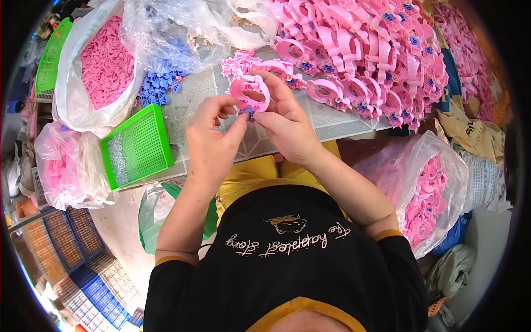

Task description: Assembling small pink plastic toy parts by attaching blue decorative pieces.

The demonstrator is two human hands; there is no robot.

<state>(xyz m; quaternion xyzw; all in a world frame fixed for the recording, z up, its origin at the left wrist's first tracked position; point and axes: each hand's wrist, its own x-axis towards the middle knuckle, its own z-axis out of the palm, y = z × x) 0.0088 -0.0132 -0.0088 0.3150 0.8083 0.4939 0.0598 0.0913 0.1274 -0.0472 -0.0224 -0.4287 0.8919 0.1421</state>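
A pink ring-shaped plastic part (pixel 258 104) is held upright over the near edge of the table. My right hand (pixel 290 128) grips its side, fingers behind the ring and thumb low near its base. At that base sits a small blue plastic piece (pixel 248 112), pinched by the thumb and fingers of my left hand (pixel 212 133). Whether the blue piece is fixed to the ring cannot be made out. Just behind my hands lie flower-edged pink pieces (pixel 240 62). A large heap of pink parts with blue bits (pixel 359 55) covers the table's right side.
Loose blue pieces (pixel 157 87) spill from a see-through bag. Left of them stands a white sack of small pink pieces (pixel 108 63). A green perforated tray (pixel 161 138) holds tiny shiny bits at the table's left edge. A bag of pink parts (pixel 423 205) is at my right.
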